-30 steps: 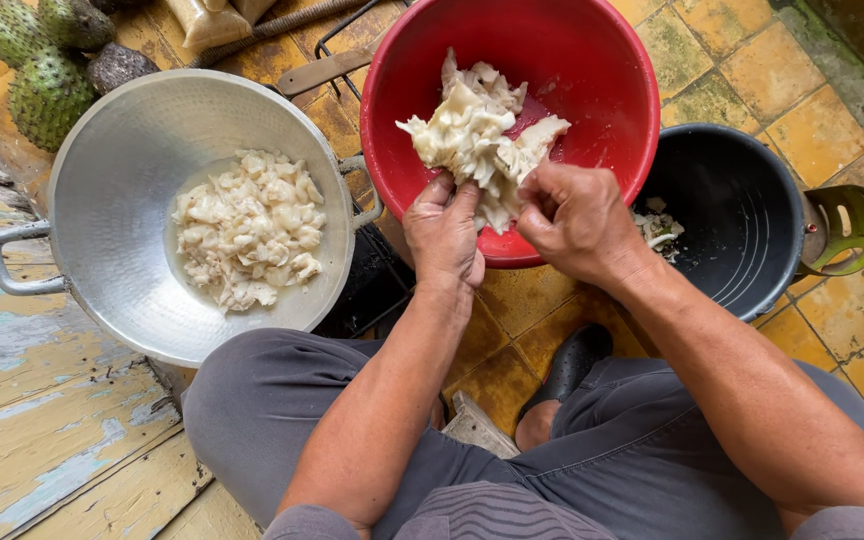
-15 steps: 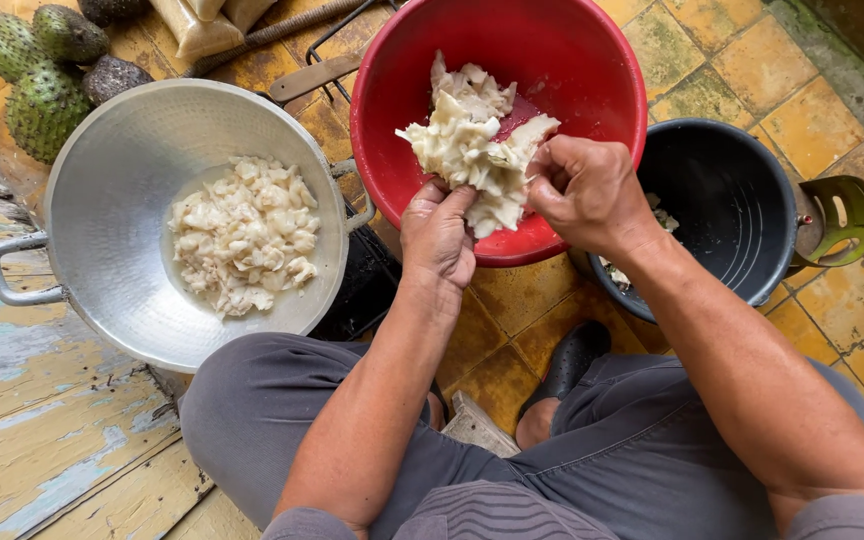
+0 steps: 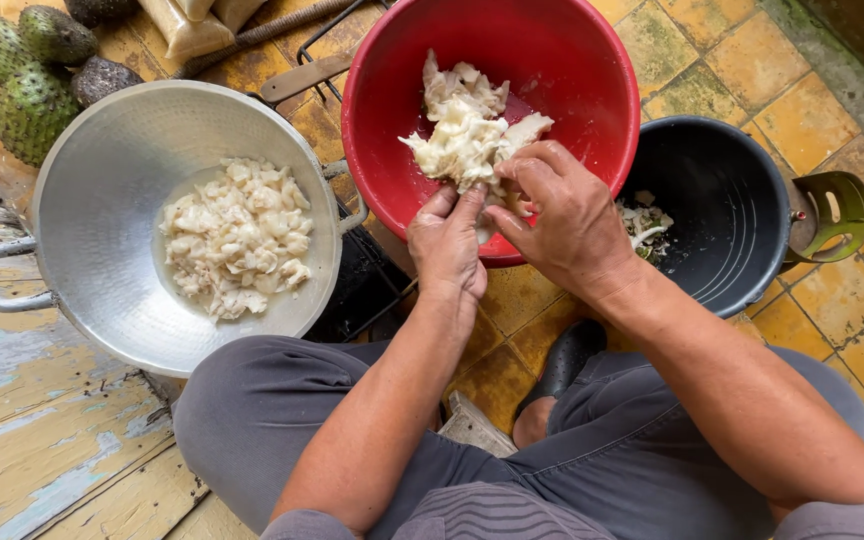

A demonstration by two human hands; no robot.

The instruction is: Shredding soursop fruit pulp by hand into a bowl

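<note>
1. Over the near rim of one red plastic basin (image 3: 572,60), my left hand (image 3: 447,245) and my right hand (image 3: 562,215) both pinch a clump of white fruit pulp (image 3: 467,135); fingers of each are closed on its lower edge.
2. One clump of pulp, heaped inside the red basin, touching both hands.
3. One aluminium wok-shaped pan (image 3: 102,160) with two handles, left of the basin, holding one pile of shredded white pulp (image 3: 235,235).
4. One black bucket (image 3: 742,230) with a green handle grip, right of the basin, with a few scraps at the bottom.
5. Three green spiny soursops (image 3: 27,105) at the upper left, beside the pan; a fourth, darker one lies just beside them.
6. Two knees in grey trousers (image 3: 272,410), below the vessels.
</note>
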